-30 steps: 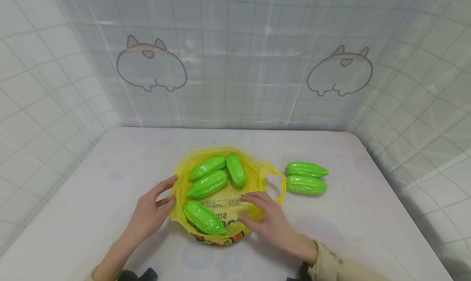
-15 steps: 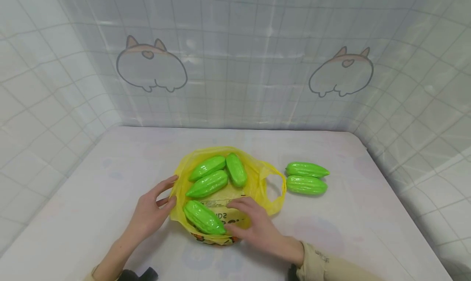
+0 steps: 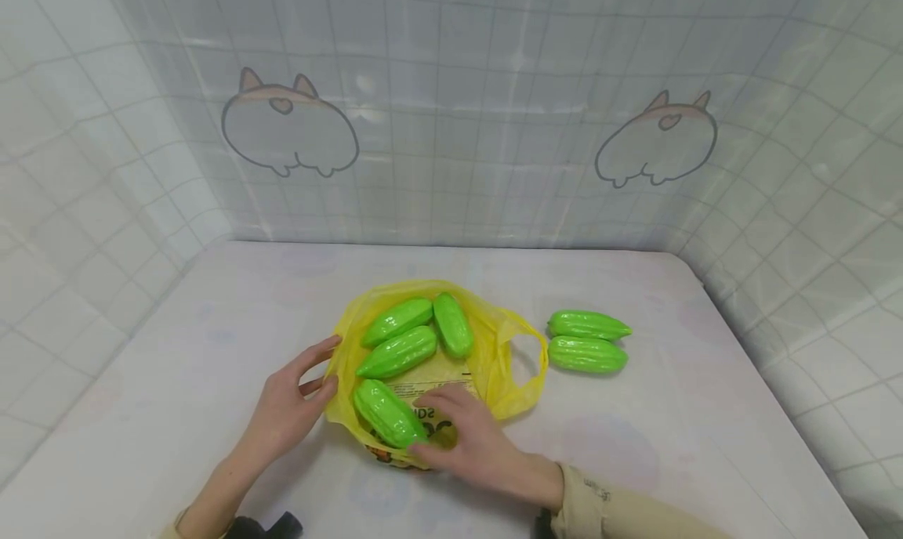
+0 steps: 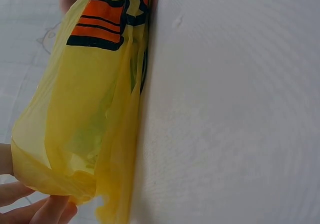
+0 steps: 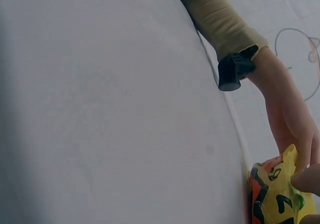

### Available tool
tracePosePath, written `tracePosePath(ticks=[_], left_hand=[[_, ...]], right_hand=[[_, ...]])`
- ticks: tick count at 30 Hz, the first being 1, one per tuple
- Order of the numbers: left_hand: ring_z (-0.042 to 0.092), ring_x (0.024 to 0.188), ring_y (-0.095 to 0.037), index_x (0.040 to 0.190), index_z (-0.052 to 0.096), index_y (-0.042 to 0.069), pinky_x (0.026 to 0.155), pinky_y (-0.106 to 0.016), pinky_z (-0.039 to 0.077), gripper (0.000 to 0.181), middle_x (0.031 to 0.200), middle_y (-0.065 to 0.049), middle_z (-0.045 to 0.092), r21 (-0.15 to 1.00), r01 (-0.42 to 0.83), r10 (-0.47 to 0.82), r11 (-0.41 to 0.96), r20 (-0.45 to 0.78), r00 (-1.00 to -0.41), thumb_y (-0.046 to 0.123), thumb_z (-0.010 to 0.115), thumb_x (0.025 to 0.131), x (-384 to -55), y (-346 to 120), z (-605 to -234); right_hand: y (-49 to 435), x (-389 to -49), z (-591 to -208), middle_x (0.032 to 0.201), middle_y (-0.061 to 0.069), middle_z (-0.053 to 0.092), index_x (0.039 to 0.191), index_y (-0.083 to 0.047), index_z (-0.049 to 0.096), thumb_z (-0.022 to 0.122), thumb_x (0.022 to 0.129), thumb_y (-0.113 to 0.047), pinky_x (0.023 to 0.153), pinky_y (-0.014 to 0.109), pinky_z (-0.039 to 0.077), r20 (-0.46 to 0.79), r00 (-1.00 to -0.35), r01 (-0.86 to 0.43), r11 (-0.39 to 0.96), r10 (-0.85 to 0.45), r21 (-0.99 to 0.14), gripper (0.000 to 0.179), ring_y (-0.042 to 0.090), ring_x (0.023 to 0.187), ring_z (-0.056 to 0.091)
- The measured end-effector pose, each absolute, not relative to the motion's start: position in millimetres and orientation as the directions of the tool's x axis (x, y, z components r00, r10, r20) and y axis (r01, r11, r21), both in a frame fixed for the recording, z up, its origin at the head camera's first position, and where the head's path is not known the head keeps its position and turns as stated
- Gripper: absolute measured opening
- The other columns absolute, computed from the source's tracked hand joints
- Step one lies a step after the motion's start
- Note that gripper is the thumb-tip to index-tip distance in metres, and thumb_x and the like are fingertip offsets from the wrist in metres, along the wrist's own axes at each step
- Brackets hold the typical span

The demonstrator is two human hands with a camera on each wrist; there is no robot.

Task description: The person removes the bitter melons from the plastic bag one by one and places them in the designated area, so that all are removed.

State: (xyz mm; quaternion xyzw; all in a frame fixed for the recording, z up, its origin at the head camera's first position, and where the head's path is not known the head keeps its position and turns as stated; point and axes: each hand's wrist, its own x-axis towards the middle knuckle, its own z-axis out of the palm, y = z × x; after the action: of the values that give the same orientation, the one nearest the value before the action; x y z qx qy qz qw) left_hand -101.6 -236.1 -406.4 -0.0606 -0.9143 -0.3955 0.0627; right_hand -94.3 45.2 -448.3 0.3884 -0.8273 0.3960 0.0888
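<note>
A yellow plastic bag (image 3: 487, 367) lies with its mouth open towards me, several glossy green bitter melons inside it. My left hand (image 3: 292, 402) holds the bag's left rim, its fingers (image 4: 50, 209) bent at the edge in the left wrist view. Over the near right part of the bag is my right hand (image 3: 476, 437), fingers spread and slightly bent. Its thumb is at the tip of the nearest bitter melon (image 3: 386, 414); whether it presses there is hard to tell. The other melons inside, such as the upright one (image 3: 453, 325), lie farther back.
Two more bitter melons (image 3: 588, 355) lie side by side on the white table (image 3: 705, 414), right of the bag. A bag handle loop (image 3: 542, 359) reaches towards them. Tiled-pattern sheeting (image 3: 451, 132) stands behind and on both sides.
My right hand has moved left across the bag to the nearest bitter melon, which has shifted slightly up and left. My left hand has stayed at the rim.
</note>
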Motion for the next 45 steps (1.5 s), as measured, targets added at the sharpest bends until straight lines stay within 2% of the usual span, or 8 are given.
tracePosePath(ticks=[11, 26, 34, 45], left_hand=[[0.051, 0.133, -0.038, 0.148, 0.047, 0.013, 0.095, -0.042, 0.057, 0.054, 0.145, -0.018, 0.053, 0.724, 0.182, 0.071, 0.665, 0.181, -0.981, 0.004, 0.057, 0.096, -102, -236, -404], [0.051, 0.133, -0.037, 0.148, 0.047, 0.014, 0.095, -0.042, 0.057, 0.054, 0.145, -0.017, 0.053, 0.726, 0.19, 0.071, 0.66, 0.192, -0.979, 0.003, 0.057, 0.096, -102, -236, -404], [0.052, 0.132, -0.037, 0.148, 0.048, 0.013, 0.094, -0.042, 0.057, 0.054, 0.144, -0.017, 0.054, 0.726, 0.193, 0.07, 0.66, 0.197, -0.978, 0.003, 0.057, 0.096, -102, -236, -405], [0.052, 0.132, -0.037, 0.148, 0.048, 0.014, 0.095, -0.042, 0.057, 0.053, 0.144, -0.017, 0.054, 0.728, 0.191, 0.073, 0.658, 0.191, -0.979, 0.004, 0.057, 0.096, -103, -237, -406]], right_hand=[[36, -93, -455, 0.128, -0.003, 0.06, 0.129, -0.015, 0.063, 0.079, 0.084, -0.037, 0.099, 0.023, 0.052, 0.399, -0.701, -0.689, 0.417, -0.591, -0.592, 0.052, 0.009, 0.116, 0.054], [35, -93, -457, 0.129, -0.001, 0.06, 0.13, -0.012, 0.063, 0.077, 0.086, -0.036, 0.101, 0.026, 0.052, 0.415, -0.691, -0.7, 0.403, -0.592, -0.59, 0.051, 0.011, 0.118, 0.055], [38, -92, -454, 0.131, 0.001, 0.061, 0.131, -0.011, 0.063, 0.077, 0.086, -0.033, 0.102, 0.028, 0.052, 0.388, -0.71, -0.674, 0.408, -0.587, -0.616, 0.052, 0.014, 0.118, 0.056], [44, -94, -452, 0.127, -0.002, 0.064, 0.127, -0.014, 0.065, 0.074, 0.089, -0.031, 0.1, 0.029, 0.053, 0.333, -0.745, -0.612, 0.394, -0.577, -0.686, 0.043, 0.012, 0.115, 0.058]])
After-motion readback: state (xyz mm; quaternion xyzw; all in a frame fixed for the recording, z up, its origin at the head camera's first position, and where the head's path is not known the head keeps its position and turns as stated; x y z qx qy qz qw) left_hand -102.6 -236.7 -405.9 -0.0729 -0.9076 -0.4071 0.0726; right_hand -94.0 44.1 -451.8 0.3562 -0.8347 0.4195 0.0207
